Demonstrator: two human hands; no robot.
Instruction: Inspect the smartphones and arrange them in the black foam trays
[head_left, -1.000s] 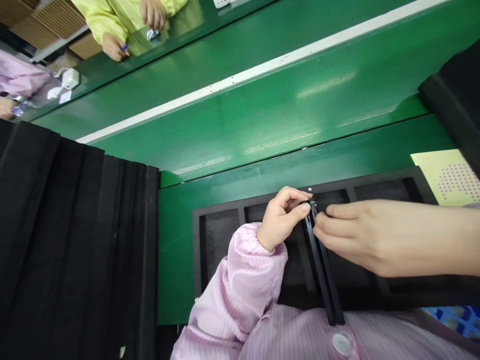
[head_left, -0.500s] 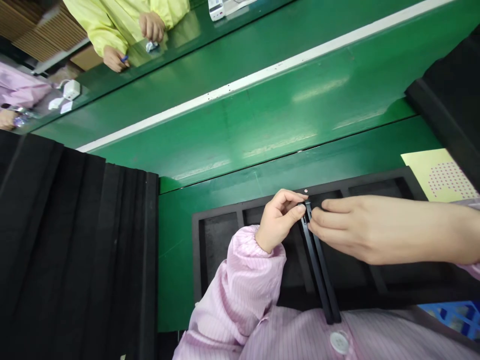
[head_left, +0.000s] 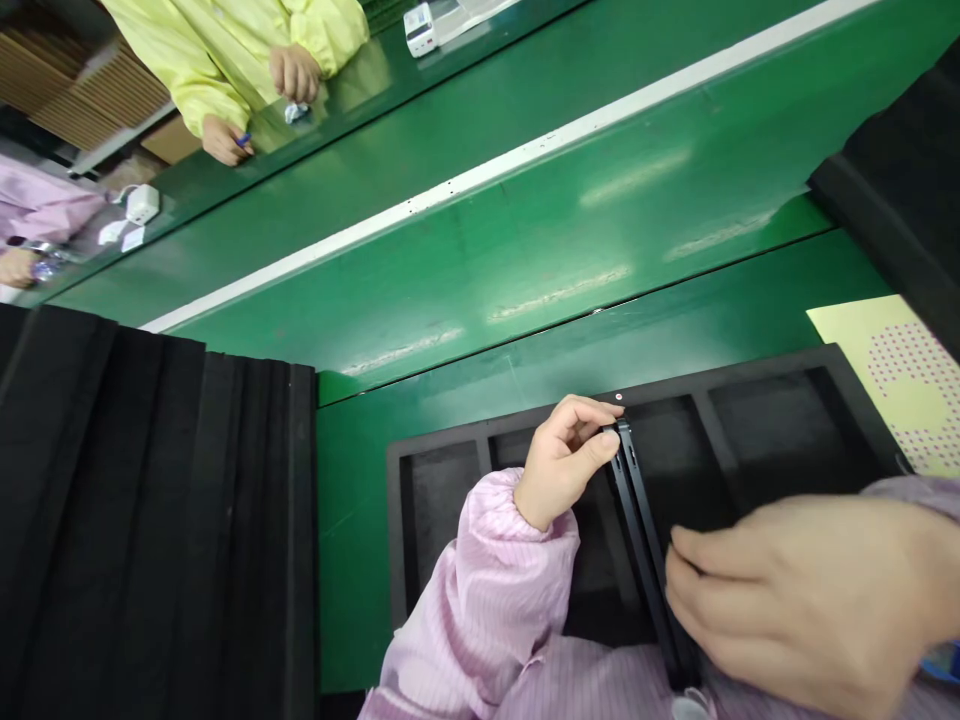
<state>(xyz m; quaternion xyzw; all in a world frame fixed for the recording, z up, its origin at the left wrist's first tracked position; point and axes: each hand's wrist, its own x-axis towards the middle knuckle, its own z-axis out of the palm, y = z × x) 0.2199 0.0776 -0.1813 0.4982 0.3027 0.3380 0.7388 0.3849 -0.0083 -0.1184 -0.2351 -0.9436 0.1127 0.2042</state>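
A: Locate the slim black part [head_left: 636, 505].

B: Held edge-on above the black foam tray [head_left: 435, 470]. Runs from the tray's far rail back toward the chest, over the middle compartments.

A: Report the left hand [head_left: 562, 465].

B: Pinches the far end of the part between thumb and forefinger, with the other fingers curled in. Emerges from a pink striped sleeve [head_left: 487, 590].

A: Report the right hand [head_left: 810, 600].

B: Sits low at the near end of the part, fingers drawn together, with fingertips [head_left: 690, 545] touching its right flank. Cannot tell whether gripping or merely resting there.

A: List the surroundings.

B: Tray set on a green bench strip, just short of the green conveyor belt [head_left: 525, 230] with its white edge line. Left of the tray, a stack of black foam sheets [head_left: 150, 500]. At right, a pale yellow sheet [head_left: 847, 325] with a dot pattern. Across the belt, a yellow sleeve [head_left: 217, 50] and a co-worker's hand [head_left: 296, 72], closed, just above a small crumpled white item. Further along, a white box-shaped unit [head_left: 418, 28].
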